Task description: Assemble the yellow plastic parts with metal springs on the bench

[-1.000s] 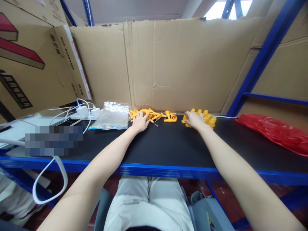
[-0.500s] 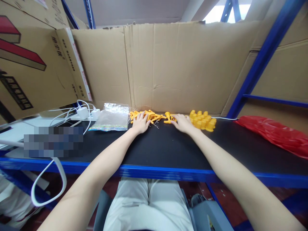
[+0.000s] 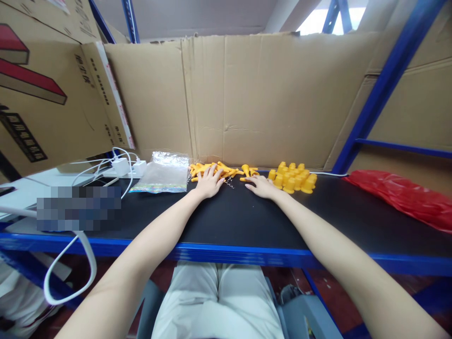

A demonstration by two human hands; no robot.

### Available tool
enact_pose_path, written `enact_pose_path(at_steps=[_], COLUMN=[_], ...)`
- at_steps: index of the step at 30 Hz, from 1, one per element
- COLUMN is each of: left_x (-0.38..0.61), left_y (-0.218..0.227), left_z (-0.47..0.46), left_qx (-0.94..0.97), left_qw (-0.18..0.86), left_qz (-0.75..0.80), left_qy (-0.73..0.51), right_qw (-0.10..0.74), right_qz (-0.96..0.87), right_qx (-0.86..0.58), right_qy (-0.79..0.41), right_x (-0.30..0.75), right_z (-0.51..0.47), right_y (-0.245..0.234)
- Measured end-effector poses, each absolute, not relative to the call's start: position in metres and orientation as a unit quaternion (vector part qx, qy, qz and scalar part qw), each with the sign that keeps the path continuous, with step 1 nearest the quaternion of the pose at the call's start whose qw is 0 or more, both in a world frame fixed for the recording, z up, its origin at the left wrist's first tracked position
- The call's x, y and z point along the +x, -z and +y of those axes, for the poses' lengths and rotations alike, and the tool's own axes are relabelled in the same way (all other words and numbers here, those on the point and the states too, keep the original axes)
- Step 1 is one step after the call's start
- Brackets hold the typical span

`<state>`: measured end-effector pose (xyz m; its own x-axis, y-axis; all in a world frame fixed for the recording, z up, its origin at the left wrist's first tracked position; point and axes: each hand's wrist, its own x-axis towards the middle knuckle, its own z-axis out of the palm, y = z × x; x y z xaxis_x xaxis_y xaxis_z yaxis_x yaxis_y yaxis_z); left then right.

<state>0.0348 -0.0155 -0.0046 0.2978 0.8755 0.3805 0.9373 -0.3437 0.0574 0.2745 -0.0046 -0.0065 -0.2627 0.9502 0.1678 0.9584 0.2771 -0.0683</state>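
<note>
Yellow sticks (image 3: 228, 169) lie heaped beside spiral coils (image 3: 230, 184).

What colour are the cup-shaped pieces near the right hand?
The cup-shaped pieces are yellow, clearest in head view.

One clear plastic bag (image 3: 165, 175) lies on one table (image 3: 243, 221). Right of that bag are two hands, one left hand (image 3: 209, 183) and one right hand (image 3: 263, 187); one orange heap (image 3: 228, 169), too tangled to count; and one cluster of yellow cups (image 3: 289, 180), at least ten, overlapping. Farther right of it sits one red bag (image 3: 399, 195). Left of it stand two white plugs (image 3: 121, 166).
</note>
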Motion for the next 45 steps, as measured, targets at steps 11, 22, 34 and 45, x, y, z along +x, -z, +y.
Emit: enact_pose_path(at_steps=[11,22,34,45], left_x=[0.032,0.037,0.040,0.048], left_y=[0.000,-0.006,0.006,0.004], left_z=[-0.018,-0.022,-0.015,-0.021], left_qx=[-0.822,-0.831,-0.803,-0.780], left_qw=[0.121,0.151,0.067,0.054], left_qz=[-0.521,-0.498,-0.565,-0.581], left_qy=[0.197,0.195,0.176,0.227], right_qw=[0.093,0.057,0.123,0.229], right_qz=[-0.805,-0.827,-0.833,-0.842], right_qx=[-0.585,-0.550,-0.506,-0.451], right_qy=[0.029,0.103,0.187,0.189], right_x=[0.272,0.268,0.262,0.253], right_z=[-0.003,-0.014,-0.028,-0.035], right_y=[0.001,-0.005,-0.019,-0.022])
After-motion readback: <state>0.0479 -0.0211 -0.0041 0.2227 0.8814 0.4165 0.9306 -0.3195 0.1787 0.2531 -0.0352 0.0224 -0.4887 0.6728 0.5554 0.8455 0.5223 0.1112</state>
